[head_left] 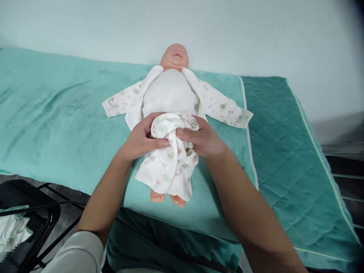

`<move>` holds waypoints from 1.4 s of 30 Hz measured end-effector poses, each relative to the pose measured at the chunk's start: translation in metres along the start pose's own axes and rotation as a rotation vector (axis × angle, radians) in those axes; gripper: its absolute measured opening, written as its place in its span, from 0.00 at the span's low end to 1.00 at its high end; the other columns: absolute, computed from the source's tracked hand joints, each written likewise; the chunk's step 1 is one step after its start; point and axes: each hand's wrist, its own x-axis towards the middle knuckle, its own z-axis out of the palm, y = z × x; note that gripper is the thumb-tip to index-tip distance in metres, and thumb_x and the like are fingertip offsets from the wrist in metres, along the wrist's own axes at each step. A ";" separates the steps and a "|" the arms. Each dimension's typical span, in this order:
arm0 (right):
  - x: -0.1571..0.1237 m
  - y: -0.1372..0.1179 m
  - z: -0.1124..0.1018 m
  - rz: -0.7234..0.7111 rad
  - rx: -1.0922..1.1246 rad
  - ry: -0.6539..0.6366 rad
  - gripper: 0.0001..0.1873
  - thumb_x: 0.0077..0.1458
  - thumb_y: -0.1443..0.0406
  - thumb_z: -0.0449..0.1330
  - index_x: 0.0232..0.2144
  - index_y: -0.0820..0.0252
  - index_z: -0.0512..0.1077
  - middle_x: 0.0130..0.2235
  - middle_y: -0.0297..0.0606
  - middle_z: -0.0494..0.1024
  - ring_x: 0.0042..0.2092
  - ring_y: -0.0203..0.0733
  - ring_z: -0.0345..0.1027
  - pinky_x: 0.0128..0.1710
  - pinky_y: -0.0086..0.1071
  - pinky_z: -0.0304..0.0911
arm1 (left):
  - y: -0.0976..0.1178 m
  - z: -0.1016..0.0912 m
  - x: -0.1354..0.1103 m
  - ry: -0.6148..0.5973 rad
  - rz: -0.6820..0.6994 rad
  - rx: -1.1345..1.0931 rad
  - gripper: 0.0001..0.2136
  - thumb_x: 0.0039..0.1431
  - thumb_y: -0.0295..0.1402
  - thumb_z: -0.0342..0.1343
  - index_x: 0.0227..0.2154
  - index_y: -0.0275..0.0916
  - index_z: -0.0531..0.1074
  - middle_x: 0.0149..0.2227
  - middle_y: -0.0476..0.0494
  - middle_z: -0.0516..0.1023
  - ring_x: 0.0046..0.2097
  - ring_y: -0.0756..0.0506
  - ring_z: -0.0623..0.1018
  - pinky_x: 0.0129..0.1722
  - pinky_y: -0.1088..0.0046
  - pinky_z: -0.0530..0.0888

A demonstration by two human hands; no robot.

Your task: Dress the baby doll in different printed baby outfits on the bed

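Observation:
A baby doll (174, 57) lies on its back, its feet toward me. A white baby jacket (227, 106) with small printed figures is spread open under and around its upper body, sleeves out to both sides. Over the doll's legs are printed white baby pants (165, 167), with bare feet showing below the leg ends. My left hand (142, 138) is closed on the left side of the bunched pants waist, thumb on top. On the other side my right hand (206, 138) grips the waist, thumb pressing on the cloth. Fingertips of both hands are partly hidden.
A teal blanket (57, 113) covers the surface, with a darker quilted pad (278, 151) at the right. The pale wall (113, 30) stands behind the doll's head. At lower left, a black chair (36, 204) holds printed white cloth (17, 223).

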 end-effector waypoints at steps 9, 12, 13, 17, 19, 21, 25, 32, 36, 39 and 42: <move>0.001 -0.021 0.001 0.003 -0.357 -0.076 0.16 0.56 0.54 0.68 0.33 0.59 0.72 0.32 0.31 0.72 0.35 0.37 0.65 0.36 0.31 0.59 | 0.008 0.008 -0.025 0.187 -0.126 -0.194 0.17 0.43 0.41 0.77 0.32 0.38 0.79 0.32 0.48 0.77 0.32 0.49 0.74 0.31 0.73 0.72; 0.000 -0.026 0.002 0.012 -0.576 -0.138 0.11 0.56 0.58 0.66 0.35 0.59 0.73 0.36 0.32 0.76 0.38 0.39 0.68 0.40 0.32 0.60 | 0.020 0.029 -0.055 0.287 -0.215 -0.214 0.18 0.46 0.43 0.75 0.34 0.37 0.80 0.30 0.48 0.76 0.30 0.50 0.73 0.29 0.75 0.69; 0.000 -0.027 0.003 0.016 -0.623 -0.155 0.09 0.56 0.60 0.65 0.36 0.59 0.74 0.37 0.32 0.77 0.39 0.39 0.69 0.41 0.32 0.60 | 0.024 0.037 -0.066 0.315 -0.248 -0.220 0.18 0.48 0.44 0.74 0.37 0.37 0.80 0.31 0.47 0.77 0.31 0.50 0.73 0.29 0.75 0.69; -0.002 -0.025 0.008 0.044 -0.732 -0.215 0.07 0.54 0.64 0.64 0.38 0.58 0.76 0.37 0.33 0.81 0.39 0.40 0.72 0.40 0.32 0.59 | 0.043 0.073 -0.106 0.433 -0.371 -0.224 0.17 0.57 0.46 0.68 0.40 0.38 0.78 0.32 0.48 0.76 0.32 0.51 0.71 0.32 0.76 0.68; -0.003 -0.023 0.011 0.046 -0.780 -0.239 0.07 0.53 0.66 0.63 0.36 0.58 0.78 0.37 0.33 0.82 0.38 0.39 0.72 0.39 0.31 0.59 | 0.053 0.094 -0.122 0.512 -0.414 -0.218 0.16 0.58 0.46 0.68 0.38 0.39 0.77 0.31 0.50 0.74 0.32 0.51 0.70 0.33 0.76 0.68; -0.004 -0.022 0.014 0.000 -0.839 -0.255 0.07 0.52 0.69 0.62 0.34 0.58 0.79 0.36 0.33 0.82 0.38 0.40 0.72 0.39 0.31 0.59 | 0.061 0.116 -0.137 0.610 -0.468 -0.237 0.16 0.57 0.47 0.68 0.38 0.41 0.78 0.32 0.49 0.75 0.34 0.50 0.71 0.35 0.74 0.70; -0.004 -0.021 0.016 -0.083 -0.909 -0.316 0.09 0.49 0.73 0.62 0.32 0.60 0.80 0.38 0.37 0.83 0.39 0.41 0.73 0.39 0.32 0.60 | 0.063 0.155 -0.160 0.701 -0.530 -0.290 0.15 0.56 0.48 0.68 0.41 0.45 0.79 0.39 0.45 0.81 0.41 0.45 0.76 0.43 0.69 0.74; -0.004 -0.023 0.019 -0.014 -1.059 -0.345 0.09 0.50 0.71 0.64 0.32 0.58 0.83 0.38 0.38 0.84 0.39 0.42 0.74 0.39 0.34 0.59 | 0.039 0.159 -0.183 0.874 -0.572 -0.355 0.18 0.53 0.47 0.71 0.42 0.44 0.78 0.41 0.46 0.82 0.42 0.46 0.78 0.46 0.70 0.74; -0.006 -0.024 0.026 0.054 -1.178 -0.328 0.05 0.51 0.64 0.67 0.30 0.56 0.83 0.34 0.38 0.83 0.34 0.41 0.71 0.34 0.36 0.54 | 0.032 0.140 -0.193 0.976 -0.519 -0.321 0.16 0.51 0.44 0.73 0.38 0.43 0.78 0.34 0.50 0.79 0.36 0.49 0.76 0.40 0.74 0.73; -0.006 -0.022 0.029 0.075 -1.214 -0.323 0.06 0.51 0.60 0.68 0.31 0.55 0.83 0.35 0.38 0.83 0.34 0.42 0.70 0.33 0.36 0.52 | 0.025 0.126 -0.201 1.004 -0.492 -0.302 0.15 0.50 0.41 0.73 0.36 0.41 0.79 0.31 0.50 0.77 0.34 0.50 0.75 0.36 0.75 0.72; -0.005 -0.020 0.029 0.069 -1.203 -0.333 0.08 0.51 0.58 0.69 0.32 0.55 0.83 0.36 0.37 0.84 0.37 0.42 0.71 0.33 0.36 0.52 | 0.017 0.113 -0.203 1.017 -0.488 -0.283 0.14 0.51 0.41 0.72 0.37 0.40 0.79 0.31 0.50 0.77 0.33 0.50 0.75 0.34 0.75 0.73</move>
